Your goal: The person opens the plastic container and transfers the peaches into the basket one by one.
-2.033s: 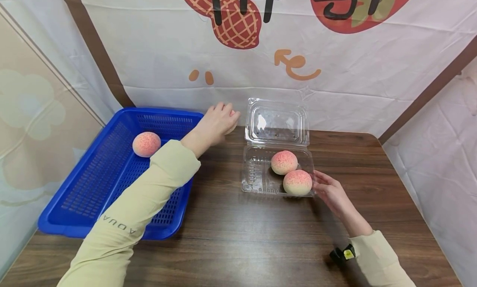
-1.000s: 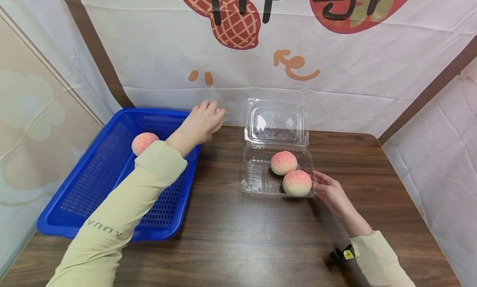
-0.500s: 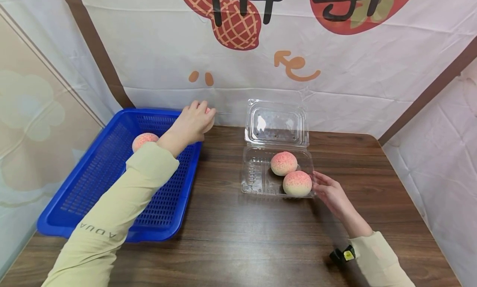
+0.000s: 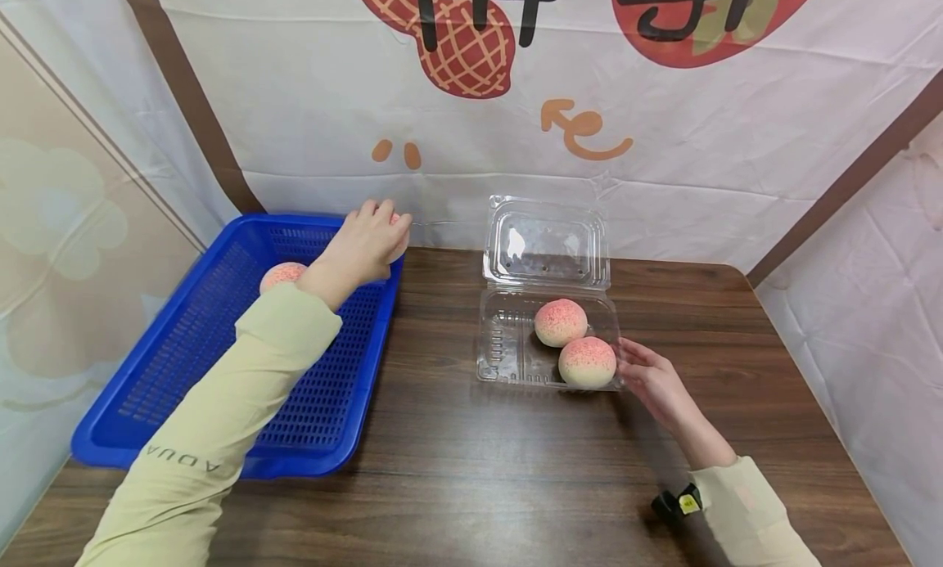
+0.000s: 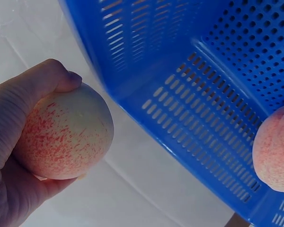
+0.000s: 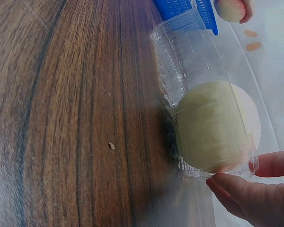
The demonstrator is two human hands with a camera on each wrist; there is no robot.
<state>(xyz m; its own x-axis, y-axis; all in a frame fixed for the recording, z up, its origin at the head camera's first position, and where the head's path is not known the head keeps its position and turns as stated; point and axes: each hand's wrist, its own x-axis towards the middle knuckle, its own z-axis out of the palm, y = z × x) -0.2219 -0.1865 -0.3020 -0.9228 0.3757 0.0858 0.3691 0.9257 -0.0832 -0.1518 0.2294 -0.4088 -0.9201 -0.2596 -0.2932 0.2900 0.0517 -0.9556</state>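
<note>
My left hand (image 4: 361,244) grips a pink-speckled cream peach (image 5: 68,135) by its sides, above the back right rim of a blue plastic basket (image 4: 372,362). In the left wrist view the thumb lies over the peach, which is outside the basket wall. Another peach (image 4: 281,276) sits inside the basket, partly hidden by my left forearm. To the right stands a clear clamshell container (image 4: 508,354), its lid (image 4: 547,240) raised. Inside its right half are a rear peach (image 4: 561,321) and a front peach (image 4: 587,362). My right hand (image 4: 659,387) pinches the container's right rim.
Everything stands on a brown wood-grain table (image 4: 471,469). A printed white cloth (image 4: 309,101) hangs right behind the table. A black strap with a yellow tag (image 4: 685,501) is at the right wrist.
My left hand has moved left with its peach, from near the container's lid to over the basket's back right rim. The right hand and container have stayed put.
</note>
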